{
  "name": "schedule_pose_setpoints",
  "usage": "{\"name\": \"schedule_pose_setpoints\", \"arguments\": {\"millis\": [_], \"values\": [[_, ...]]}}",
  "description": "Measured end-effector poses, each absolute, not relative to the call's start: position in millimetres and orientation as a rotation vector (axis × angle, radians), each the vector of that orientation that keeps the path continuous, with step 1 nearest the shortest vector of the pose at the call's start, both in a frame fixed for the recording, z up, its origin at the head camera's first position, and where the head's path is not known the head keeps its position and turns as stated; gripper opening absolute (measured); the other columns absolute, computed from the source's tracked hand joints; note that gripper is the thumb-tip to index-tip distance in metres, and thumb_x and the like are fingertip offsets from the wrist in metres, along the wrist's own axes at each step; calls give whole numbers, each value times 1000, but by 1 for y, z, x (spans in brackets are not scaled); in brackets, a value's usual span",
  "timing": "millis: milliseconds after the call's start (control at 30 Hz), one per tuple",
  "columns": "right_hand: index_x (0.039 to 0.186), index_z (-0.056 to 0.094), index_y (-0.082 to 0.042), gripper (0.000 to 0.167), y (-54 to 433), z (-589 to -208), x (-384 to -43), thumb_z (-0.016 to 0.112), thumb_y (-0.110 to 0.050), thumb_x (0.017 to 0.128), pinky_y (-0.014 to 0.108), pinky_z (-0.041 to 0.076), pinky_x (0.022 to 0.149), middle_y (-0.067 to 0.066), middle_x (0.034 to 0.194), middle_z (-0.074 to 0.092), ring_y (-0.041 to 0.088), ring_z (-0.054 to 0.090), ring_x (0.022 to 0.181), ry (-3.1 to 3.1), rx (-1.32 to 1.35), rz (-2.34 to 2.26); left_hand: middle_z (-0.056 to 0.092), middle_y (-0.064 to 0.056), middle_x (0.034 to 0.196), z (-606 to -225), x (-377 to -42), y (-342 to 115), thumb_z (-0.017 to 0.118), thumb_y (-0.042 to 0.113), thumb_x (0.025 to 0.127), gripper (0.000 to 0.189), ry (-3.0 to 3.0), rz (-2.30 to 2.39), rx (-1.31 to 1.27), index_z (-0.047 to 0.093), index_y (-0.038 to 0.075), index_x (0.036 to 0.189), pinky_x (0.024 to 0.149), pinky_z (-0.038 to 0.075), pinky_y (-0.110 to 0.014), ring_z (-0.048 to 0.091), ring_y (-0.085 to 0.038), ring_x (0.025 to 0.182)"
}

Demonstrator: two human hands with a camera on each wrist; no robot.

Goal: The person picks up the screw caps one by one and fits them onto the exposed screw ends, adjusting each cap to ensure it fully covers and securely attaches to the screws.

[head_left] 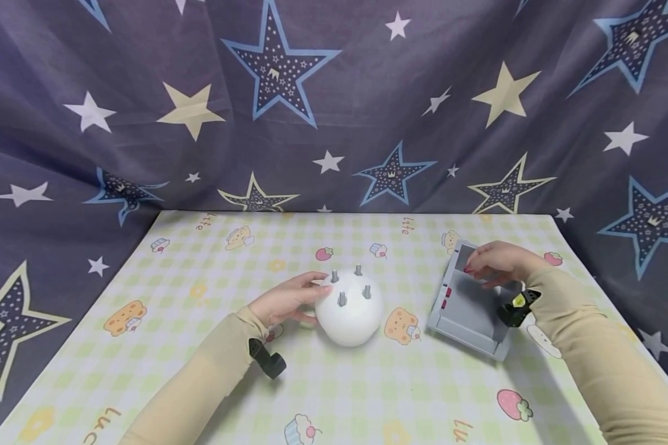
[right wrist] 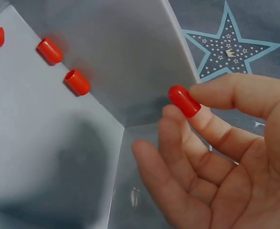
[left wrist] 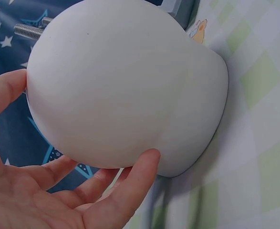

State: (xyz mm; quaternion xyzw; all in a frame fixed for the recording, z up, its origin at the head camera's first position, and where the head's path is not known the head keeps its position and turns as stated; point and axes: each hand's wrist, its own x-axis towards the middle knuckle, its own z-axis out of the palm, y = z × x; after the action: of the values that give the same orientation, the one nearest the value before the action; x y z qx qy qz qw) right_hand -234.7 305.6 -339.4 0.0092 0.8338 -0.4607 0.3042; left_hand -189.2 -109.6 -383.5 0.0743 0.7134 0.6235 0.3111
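Seemingly over tray (head_left: 467, 335), right hand (head_left: 500, 262) pinching red cap (right wrist: 184, 101)

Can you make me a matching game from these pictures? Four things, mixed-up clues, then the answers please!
Things:
1. left hand
2. right hand
3. four grey studs
4. loose red caps

Clues:
A. lying in the grey tray
B. pinching one red cap
C. fingers touching the white round thing
D. sticking up from the white round thing

Pairs: 1-C, 2-B, 3-D, 4-A

white ball (head_left: 349, 320), grey tray (head_left: 469, 337) on table (head_left: 417, 389)
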Motion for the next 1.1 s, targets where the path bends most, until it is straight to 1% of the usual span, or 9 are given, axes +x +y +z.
{"name": "schedule_pose_setpoints", "arguments": {"millis": [100,233,400,600,733,867,933,1033,1100], "values": [[88,64,-11,11,306,-340,-235,53,-9,90,34,56,78,-6,79,58,8,56,78,2185,30,-1260,35,-25,143,-384,-190,-110,53,25,95,61,1883,1649,200,27,3,145,89,52,-53,38,-43,131],[83,61,-16,14,304,-339,-235,52,-9,91,31,55,76,-8,76,57,5,55,73,2142,15,-1351,35,-25,143,-384,-190,-110,53,26,95,61,1879,1649,202,26,3,145,89,52,-53,38,-42,131],[82,60,-20,20,300,-338,-235,49,-11,95,27,54,76,-11,76,62,3,58,74,2070,-3,-1495,34,-24,143,-382,-189,-111,53,25,95,61,1874,1652,192,26,4,146,90,51,-53,37,-42,131],[88,58,-17,17,295,-338,-232,47,-8,96,27,55,80,-10,83,69,3,63,78,1947,10,-1685,34,-24,143,-382,-189,-110,53,25,95,61,1867,1658,193,26,4,146,90,51,-53,38,-41,131],[89,58,-15,17,289,-338,-232,46,-6,96,26,56,80,-6,84,68,6,65,79,1897,-10,-1764,34,-24,144,-382,-188,-110,53,25,95,61,1867,1656,188,26,4,146,89,52,-53,39,-41,131],[88,59,-15,20,282,-336,-231,45,-5,97,24,56,80,-5,85,65,6,64,80,1873,-27,-1818,33,-24,144,-381,-188,-110,53,25,95,61,1864,1659,183,26,5,146,90,51,-54,39,-41,130],[91,59,-16,19,279,-336,-231,45,-6,97,24,56,80,-5,87,64,6,63,81,1857,-26,-1851,33,-24,144,-381,-188,-110,53,25,95,61,1863,1657,181,26,5,146,90,51,-54,39,-42,130],[98,58,-19,17,274,-337,-231,46,-8,98,23,55,82,-6,90,62,5,61,83,1849,-30,-1878,32,-24,145,-381,-188,-110,53,25,95,61,1861,1656,183,25,5,146,90,51,-54,40,-42,129],[105,56,-19,16,271,-337,-232,44,-9,99,23,54,82,-6,91,60,4,60,83,1853,-39,-1879,32,-24,144,-381,-188,-110,53,26,95,61,1861,1655,180,26,5,146,90,51,-54,39,-42,129]]}}
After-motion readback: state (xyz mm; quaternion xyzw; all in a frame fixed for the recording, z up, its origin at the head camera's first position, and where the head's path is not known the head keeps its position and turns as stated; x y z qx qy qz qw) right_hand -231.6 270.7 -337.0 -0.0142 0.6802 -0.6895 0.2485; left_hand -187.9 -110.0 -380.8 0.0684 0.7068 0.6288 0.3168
